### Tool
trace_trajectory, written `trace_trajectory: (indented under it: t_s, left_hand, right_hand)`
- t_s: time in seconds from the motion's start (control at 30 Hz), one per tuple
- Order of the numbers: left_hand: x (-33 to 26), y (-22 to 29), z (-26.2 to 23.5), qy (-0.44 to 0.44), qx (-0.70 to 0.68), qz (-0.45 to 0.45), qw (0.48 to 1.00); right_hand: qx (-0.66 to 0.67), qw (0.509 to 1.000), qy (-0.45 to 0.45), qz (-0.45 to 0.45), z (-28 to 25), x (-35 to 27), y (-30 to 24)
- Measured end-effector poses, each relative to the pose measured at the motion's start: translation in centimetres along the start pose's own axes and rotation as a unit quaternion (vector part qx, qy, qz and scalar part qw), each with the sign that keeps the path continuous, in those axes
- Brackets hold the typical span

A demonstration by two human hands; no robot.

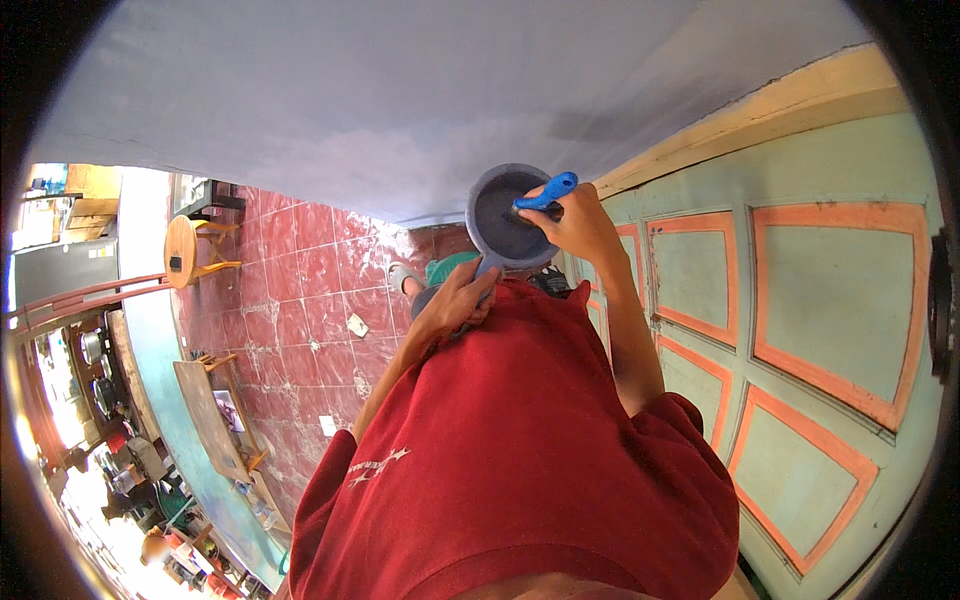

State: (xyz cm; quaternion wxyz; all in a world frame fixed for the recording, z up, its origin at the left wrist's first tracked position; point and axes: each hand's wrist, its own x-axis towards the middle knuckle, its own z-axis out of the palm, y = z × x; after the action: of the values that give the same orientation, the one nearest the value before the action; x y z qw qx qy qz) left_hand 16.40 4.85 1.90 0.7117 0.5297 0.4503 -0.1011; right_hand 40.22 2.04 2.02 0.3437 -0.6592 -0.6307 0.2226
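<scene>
Left hand (455, 300): grip wrapped tight around the handle of the grey pan, held against the chest of the red shirt.
Right hand (580, 225): grip pinched around the blue handle of a brush, fingers curled over it at the pan's right rim.
Grey pan (497, 215): round, dark grey inside with a lighter rim, held up in the air between the two hands, in front of the grey wall and just left of the door frame; its handle runs down into the left hand.
Brush (548, 192): blue handle pointing up and to the right; its working end sits inside the pan, too dark to make out.
Red shirt (520, 450): fills the lower middle of the view, a small pale emblem on the left sleeve.
Grey wall (380, 90): plain, spans the top; a darker patch near the door frame.
Door (820, 300): pale green panels edged in orange, on the right, with a cream frame above.
Floor (300, 300): red tiles with pale joints; a small pale scrap lies on it, and a foot in a sandal shows below the pan.
Stool (190, 250): round wooden seat, far left, well apart from the hands.
Packages and signs: none that can be told apart; the bright clutter at the lower left is too small to read.
</scene>
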Motion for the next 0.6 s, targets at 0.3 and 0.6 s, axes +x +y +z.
trace_trajectory:
  t_s: [0.3, 0.6]
  left_hand:
    - [-0.5, -0.9, 0.6, 0.017, -0.039, 0.125, 0.991]
    - [-0.1, 0.0, 0.7, 0.017, -0.077, 0.104, 0.991]
  right_hand:
    - [-0.058, 0.997, -0.051, 0.029, 2.0, 0.5, 1.8]
    - [-0.045, 0.998, -0.043, 0.026, 2.0, 0.8, 1.9]
